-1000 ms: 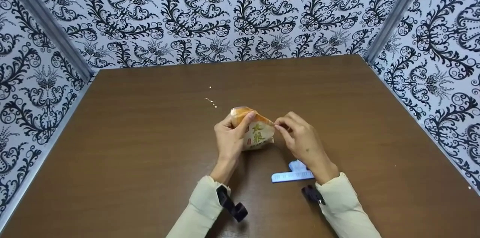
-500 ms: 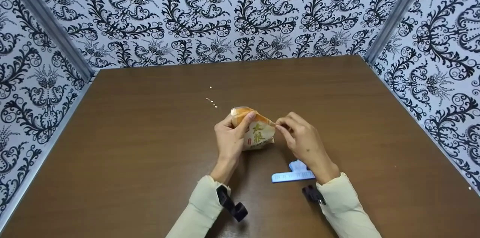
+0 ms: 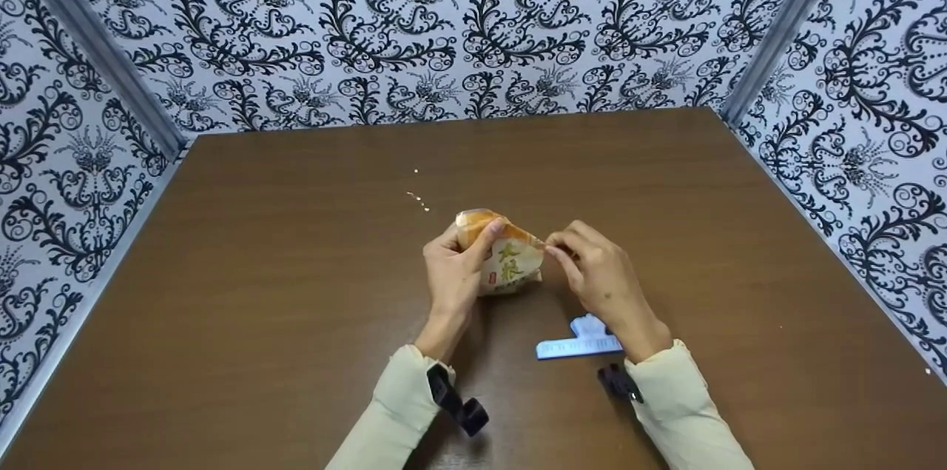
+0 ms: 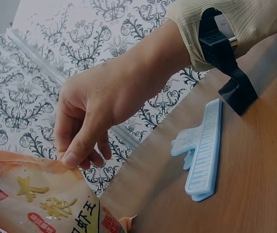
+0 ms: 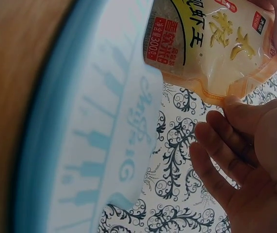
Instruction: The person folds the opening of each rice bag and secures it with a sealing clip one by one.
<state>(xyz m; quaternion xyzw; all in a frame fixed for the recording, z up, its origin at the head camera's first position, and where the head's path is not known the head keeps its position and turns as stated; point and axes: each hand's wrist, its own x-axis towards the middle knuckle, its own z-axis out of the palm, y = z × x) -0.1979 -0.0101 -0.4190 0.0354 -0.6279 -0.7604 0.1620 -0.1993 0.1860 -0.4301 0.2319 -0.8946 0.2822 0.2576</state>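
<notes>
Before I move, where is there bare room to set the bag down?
Widest: the table left of the left hand, out to its left edge. Another lies right of the right hand, bar tiny specks. Crowded: between the hands, where both hold the bag, and around the blue clip. Crumbs dot the table beyond the left hand.

Head view: looks forward and down from above the table (image 3: 259,292); the patterned wall (image 3: 414,33) crosses the top of the frame, with the left hand (image 3: 455,270) and right hand (image 3: 610,274) near the centre. Left wrist view: low and closer, facing the right hand, tilted so the table fills the lower right. Right wrist view: rolled onto its side, so near the clip (image 5: 114,141) that it fills much of the left. Both wrist views share the bag (image 5: 220,41), clip, right hand and wall.
</notes>
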